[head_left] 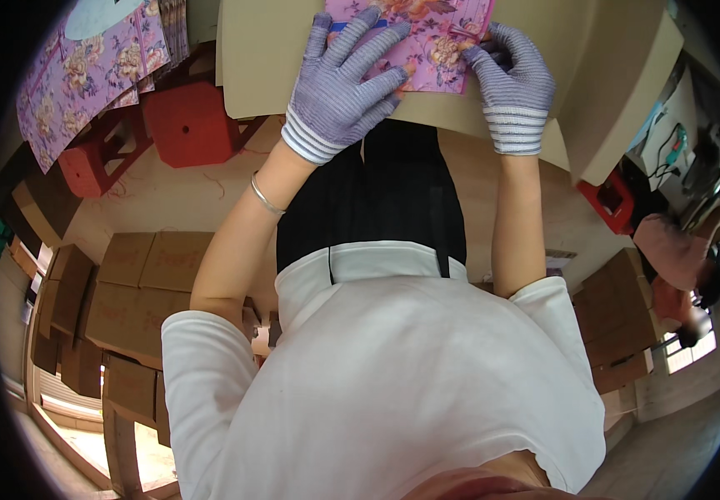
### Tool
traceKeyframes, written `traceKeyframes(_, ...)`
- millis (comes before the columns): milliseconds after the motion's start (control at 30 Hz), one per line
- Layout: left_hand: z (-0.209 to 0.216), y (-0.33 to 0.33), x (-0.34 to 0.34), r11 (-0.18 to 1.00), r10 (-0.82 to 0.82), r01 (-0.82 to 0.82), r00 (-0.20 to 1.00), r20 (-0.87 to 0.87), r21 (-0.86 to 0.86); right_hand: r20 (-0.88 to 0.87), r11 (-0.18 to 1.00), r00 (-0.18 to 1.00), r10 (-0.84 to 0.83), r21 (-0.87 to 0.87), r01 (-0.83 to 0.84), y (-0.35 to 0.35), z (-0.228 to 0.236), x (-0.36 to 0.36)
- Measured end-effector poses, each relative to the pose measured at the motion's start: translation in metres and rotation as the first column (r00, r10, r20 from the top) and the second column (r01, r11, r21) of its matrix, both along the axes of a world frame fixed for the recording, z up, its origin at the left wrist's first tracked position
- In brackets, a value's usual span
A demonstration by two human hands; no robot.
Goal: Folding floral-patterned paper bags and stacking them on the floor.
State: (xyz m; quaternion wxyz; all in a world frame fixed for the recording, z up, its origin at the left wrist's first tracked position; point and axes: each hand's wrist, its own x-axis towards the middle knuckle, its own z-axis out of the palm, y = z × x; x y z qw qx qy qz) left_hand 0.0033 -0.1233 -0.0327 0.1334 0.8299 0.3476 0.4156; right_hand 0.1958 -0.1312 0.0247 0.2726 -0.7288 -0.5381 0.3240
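A flat pink piece printed with flowers (445, 55) lies on the pale table (268, 58), its far part cut off by the picture's upper edge. My left hand (345, 92), in a grey-and-white striped glove with bare fingertips, rests on its left side with the fingers spread. At its right edge, my right hand (517, 79), gloved alike, has thumb and forefinger brought together beside a narrow pink strip (462, 32). The right hand's other fingers curl inward and are partly hidden. A bit of blue (339, 27) shows between the left fingers.
More floral pieces (85, 79) are stacked at the far left, near red stools (189, 125). A raised panel (627, 92) borders the table on the right. Cardboard boxes (139, 283) stand behind me on the left. Other people (675, 250) are at the far right.
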Motion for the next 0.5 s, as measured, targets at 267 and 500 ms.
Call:
traceKeyframes(267, 0.03, -0.001, -0.001, 0.945, -0.156, 0.051, 0.938, -0.309, -0.324, 0.064, 0.998, 0.998, 0.028, 0.053, -0.032, -0.005, -0.003, 0.009)
traceKeyframes(500, 0.032, 0.003, 0.001, 0.998, -0.068, 0.068, 0.998, -0.002, 0.0, 0.076, 0.996, 0.995, 0.06, 0.066, -0.065, -0.003, -0.006, 0.009)
